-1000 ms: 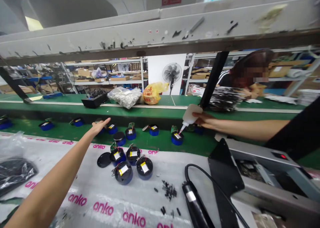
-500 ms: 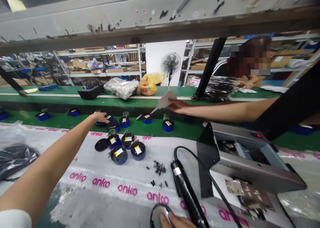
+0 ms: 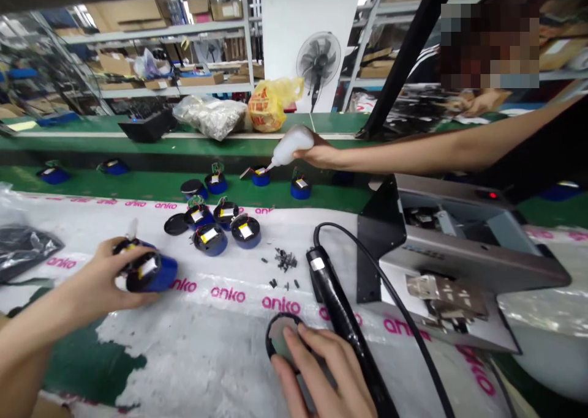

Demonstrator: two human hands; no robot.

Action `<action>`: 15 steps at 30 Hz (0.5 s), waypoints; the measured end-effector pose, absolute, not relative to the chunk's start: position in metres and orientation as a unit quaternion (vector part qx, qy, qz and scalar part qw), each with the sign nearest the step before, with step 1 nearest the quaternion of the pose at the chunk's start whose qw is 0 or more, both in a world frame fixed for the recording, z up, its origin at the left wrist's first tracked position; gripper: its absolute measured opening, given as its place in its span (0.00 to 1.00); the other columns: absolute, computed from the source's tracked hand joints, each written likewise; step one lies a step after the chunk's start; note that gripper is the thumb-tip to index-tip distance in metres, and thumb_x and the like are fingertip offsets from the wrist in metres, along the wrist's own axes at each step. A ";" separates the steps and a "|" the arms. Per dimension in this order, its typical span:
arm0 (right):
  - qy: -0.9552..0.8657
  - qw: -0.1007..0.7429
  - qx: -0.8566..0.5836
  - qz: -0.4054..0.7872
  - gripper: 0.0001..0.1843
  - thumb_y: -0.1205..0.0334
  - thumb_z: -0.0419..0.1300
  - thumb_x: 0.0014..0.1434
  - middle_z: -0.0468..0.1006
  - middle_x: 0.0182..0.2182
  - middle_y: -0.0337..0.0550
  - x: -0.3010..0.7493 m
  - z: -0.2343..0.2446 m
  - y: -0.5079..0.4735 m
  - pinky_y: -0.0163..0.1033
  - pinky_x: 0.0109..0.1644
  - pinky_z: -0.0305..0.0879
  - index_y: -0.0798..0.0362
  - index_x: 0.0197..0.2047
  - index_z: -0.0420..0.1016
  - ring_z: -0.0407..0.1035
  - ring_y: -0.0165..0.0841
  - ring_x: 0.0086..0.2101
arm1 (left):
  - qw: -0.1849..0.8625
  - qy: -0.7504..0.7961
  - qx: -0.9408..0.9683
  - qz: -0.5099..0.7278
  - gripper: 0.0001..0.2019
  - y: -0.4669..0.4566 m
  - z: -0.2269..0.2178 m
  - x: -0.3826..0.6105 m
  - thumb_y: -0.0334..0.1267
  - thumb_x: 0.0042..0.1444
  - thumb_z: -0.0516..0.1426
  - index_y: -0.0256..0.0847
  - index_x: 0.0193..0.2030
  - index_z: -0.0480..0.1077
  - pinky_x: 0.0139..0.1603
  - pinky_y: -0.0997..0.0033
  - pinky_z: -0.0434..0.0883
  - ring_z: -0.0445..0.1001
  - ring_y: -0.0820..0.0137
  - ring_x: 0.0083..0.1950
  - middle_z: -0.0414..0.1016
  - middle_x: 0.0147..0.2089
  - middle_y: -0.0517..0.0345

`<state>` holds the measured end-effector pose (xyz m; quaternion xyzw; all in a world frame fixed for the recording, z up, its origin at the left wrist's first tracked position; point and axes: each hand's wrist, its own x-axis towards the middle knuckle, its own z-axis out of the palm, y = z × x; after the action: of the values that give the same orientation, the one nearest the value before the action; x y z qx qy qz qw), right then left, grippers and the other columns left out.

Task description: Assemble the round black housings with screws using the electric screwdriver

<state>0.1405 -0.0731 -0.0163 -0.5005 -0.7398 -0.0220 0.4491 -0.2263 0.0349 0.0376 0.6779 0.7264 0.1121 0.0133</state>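
Observation:
My left hand point(image 3: 108, 277) grips a blue round housing point(image 3: 165, 271) tilted on its side above the mat, its black inner face and a white-and-yellow battery point(image 3: 147, 266) showing. At the lower middle, my right hand point(image 3: 328, 369) has its fingers on a round black-rimmed disc point(image 3: 278, 332) with a greyish face, which lies on or just above the mat. Several more blue housings point(image 3: 245, 231) with batteries and green circuit boards stand in a group farther back. Beside them lies a flat black lid point(image 3: 176, 224).
A co-worker's arm point(image 3: 367, 160) reaches in from the right, holding a white squeeze bottle point(image 3: 294, 144) at a housing point(image 3: 260, 177) on the green strip. A black corded handheld tool point(image 3: 340, 320), small black pieces point(image 3: 285, 260) and a grey metal machine point(image 3: 463, 259) occupy the right side.
My left hand has come back toward me from the green strip, bringing a blue housing with it. My right hand and the disc show more fully as the view has tilted down.

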 end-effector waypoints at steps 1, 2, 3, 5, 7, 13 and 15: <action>-0.751 0.438 -0.494 -0.020 0.14 0.68 0.65 0.59 0.78 0.40 0.50 0.143 -0.015 -0.073 0.40 0.43 0.76 0.56 0.49 0.78 0.73 0.38 0.41 | 0.042 0.723 0.683 0.092 0.31 0.024 0.030 -0.216 0.51 0.34 0.67 0.46 0.49 0.76 0.62 0.54 0.68 0.69 0.44 0.61 0.64 0.61 0.47; -0.759 0.428 -0.490 -0.018 0.14 0.67 0.65 0.60 0.77 0.41 0.50 0.144 -0.014 -0.073 0.41 0.44 0.76 0.57 0.50 0.78 0.73 0.38 0.41 | 0.060 0.726 0.680 0.082 0.32 0.016 0.025 -0.205 0.51 0.37 0.66 0.45 0.53 0.75 0.63 0.51 0.66 0.65 0.40 0.64 0.60 0.64 0.45; -0.764 0.419 -0.490 -0.017 0.14 0.67 0.65 0.60 0.77 0.42 0.50 0.145 -0.013 -0.073 0.41 0.45 0.76 0.57 0.51 0.77 0.72 0.38 0.42 | 0.064 0.730 0.675 0.080 0.34 0.009 0.024 -0.195 0.51 0.40 0.64 0.45 0.57 0.72 0.64 0.48 0.64 0.61 0.36 0.67 0.55 0.68 0.43; -0.768 0.406 -0.496 -0.016 0.15 0.66 0.64 0.61 0.77 0.43 0.51 0.145 -0.011 -0.074 0.41 0.46 0.75 0.56 0.51 0.77 0.71 0.39 0.43 | 0.026 0.742 0.663 0.097 0.38 -0.001 0.032 -0.174 0.53 0.44 0.62 0.48 0.64 0.66 0.64 0.40 0.62 0.53 0.28 0.69 0.45 0.73 0.43; -0.766 0.398 -0.504 -0.009 0.14 0.66 0.63 0.61 0.76 0.44 0.51 0.144 -0.009 -0.076 0.42 0.45 0.75 0.56 0.52 0.77 0.71 0.39 0.43 | -0.033 0.734 0.663 0.145 0.36 -0.012 0.046 -0.153 0.57 0.46 0.60 0.56 0.65 0.65 0.62 0.37 0.63 0.54 0.28 0.69 0.45 0.73 0.50; -0.753 0.365 -0.547 0.010 0.14 0.65 0.61 0.63 0.72 0.45 0.52 0.140 0.003 -0.080 0.41 0.42 0.73 0.54 0.52 0.76 0.70 0.40 0.42 | 0.476 0.569 0.630 0.228 0.19 -0.023 0.054 -0.072 0.52 0.58 0.59 0.61 0.57 0.70 0.34 0.67 0.78 0.78 0.64 0.37 0.74 0.50 0.56; -0.751 0.351 -0.558 0.011 0.15 0.64 0.61 0.63 0.72 0.44 0.51 0.139 0.006 -0.080 0.41 0.41 0.73 0.53 0.53 0.75 0.70 0.39 0.42 | 0.662 0.487 0.541 0.180 0.25 -0.016 0.040 -0.053 0.48 0.60 0.59 0.55 0.64 0.64 0.30 0.71 0.77 0.78 0.66 0.34 0.76 0.39 0.57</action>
<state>0.1390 -0.0802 0.0056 -0.5584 -0.7515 0.0109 0.3513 -0.0527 -0.0160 0.0400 0.5413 0.4866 0.1795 0.6618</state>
